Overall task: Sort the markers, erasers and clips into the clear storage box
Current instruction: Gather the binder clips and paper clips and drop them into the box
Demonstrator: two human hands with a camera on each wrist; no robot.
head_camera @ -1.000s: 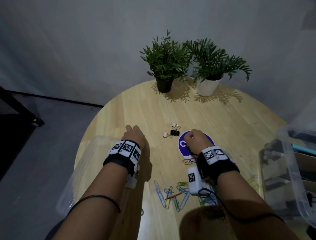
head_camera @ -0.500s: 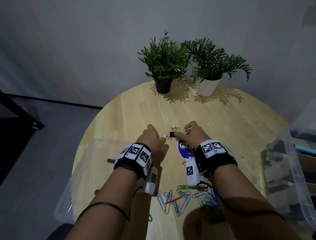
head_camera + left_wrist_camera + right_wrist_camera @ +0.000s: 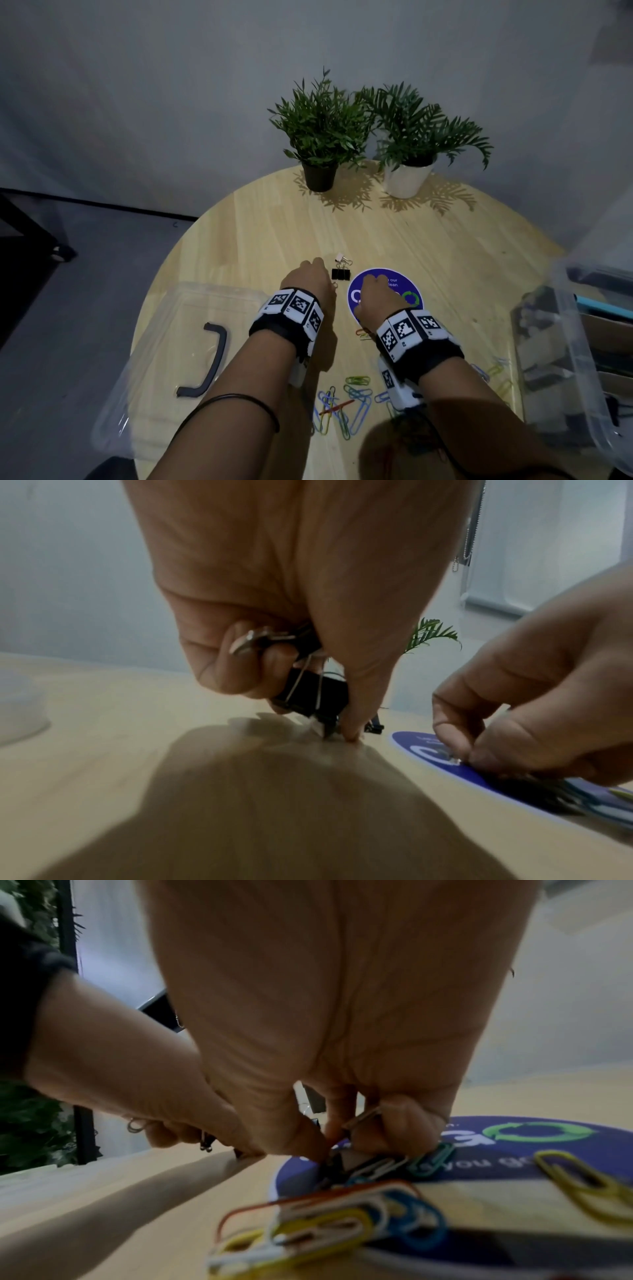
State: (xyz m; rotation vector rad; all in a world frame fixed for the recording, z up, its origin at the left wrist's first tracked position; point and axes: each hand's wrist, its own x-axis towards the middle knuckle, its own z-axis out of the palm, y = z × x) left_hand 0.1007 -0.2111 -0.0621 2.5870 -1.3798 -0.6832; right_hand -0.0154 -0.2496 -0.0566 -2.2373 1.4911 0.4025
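A black binder clip [image 3: 341,274] and a small pale one [image 3: 342,259] lie on the round wooden table [image 3: 445,246]. My left hand [image 3: 320,274] is just left of them. In the left wrist view my left hand [image 3: 329,723] grips black binder clips [image 3: 313,693] in curled fingers, its thumb tip down on the table. My right hand [image 3: 373,279] is over the blue round sticker [image 3: 411,294]; in the right wrist view my right hand [image 3: 337,1148] pinches a small clip. Loose coloured paper clips [image 3: 346,407] lie nearer me.
A clear plastic container [image 3: 164,342] with a grey handle piece [image 3: 214,363] sits at the table's left edge. A clear storage box [image 3: 575,370] with stuff inside stands at the right. Two potted plants [image 3: 322,137] stand at the back.
My left hand came right from the clear container to the binder clips. My right hand reached toward the binder clips, then drew back onto the blue sticker.
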